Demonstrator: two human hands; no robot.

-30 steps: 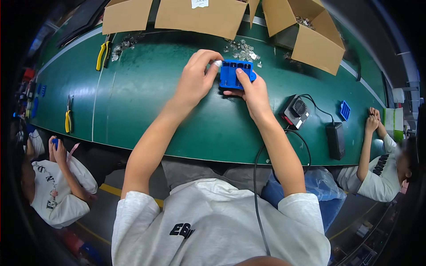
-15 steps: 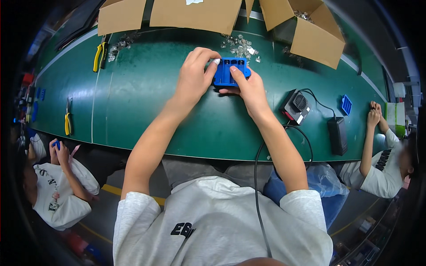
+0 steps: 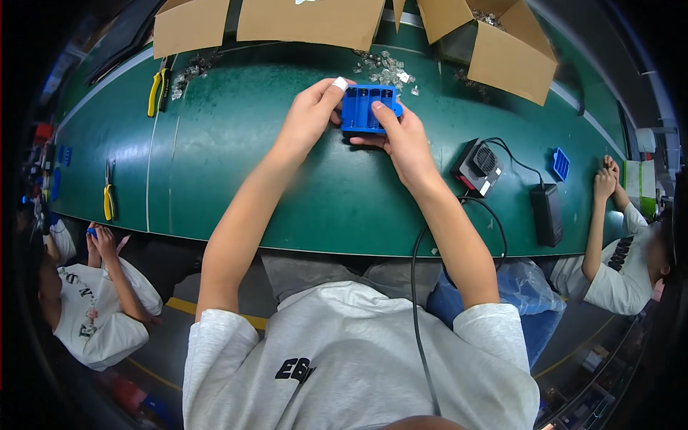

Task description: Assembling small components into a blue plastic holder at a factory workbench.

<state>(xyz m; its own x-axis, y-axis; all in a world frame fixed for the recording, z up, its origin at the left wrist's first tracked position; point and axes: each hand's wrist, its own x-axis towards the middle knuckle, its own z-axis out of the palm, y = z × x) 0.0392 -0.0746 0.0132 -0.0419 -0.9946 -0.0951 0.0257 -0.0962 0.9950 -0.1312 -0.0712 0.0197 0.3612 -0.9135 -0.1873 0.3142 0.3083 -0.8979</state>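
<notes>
A blue plastic battery holder (image 3: 365, 118) with long slots and dark coil springs at its far end is held above the green table, open side up. My right hand (image 3: 407, 140) grips it from the right, thumb pressed into the slots and fingers underneath. At its far left corner, my left hand (image 3: 313, 115) is closed on the edge. The left thumb has a white wrap (image 3: 340, 84) on its tip, and its other fingers are partly hidden. Just beyond the holder lies a pile of small shiny metal pieces (image 3: 390, 72).
Cardboard boxes (image 3: 308, 25) line the far side. Yellow-handled pliers (image 3: 155, 93) and long-nose pliers (image 3: 109, 201) lie left. On the right are a black-and-red device (image 3: 479, 168), a corded black adapter (image 3: 547, 215) and another blue holder (image 3: 560, 165). Co-workers sit at both sides.
The battery holder has moved slightly farther away and left, its open side turned more toward me. My left thumb has shifted up along its far left corner, showing more of the white wrap.
</notes>
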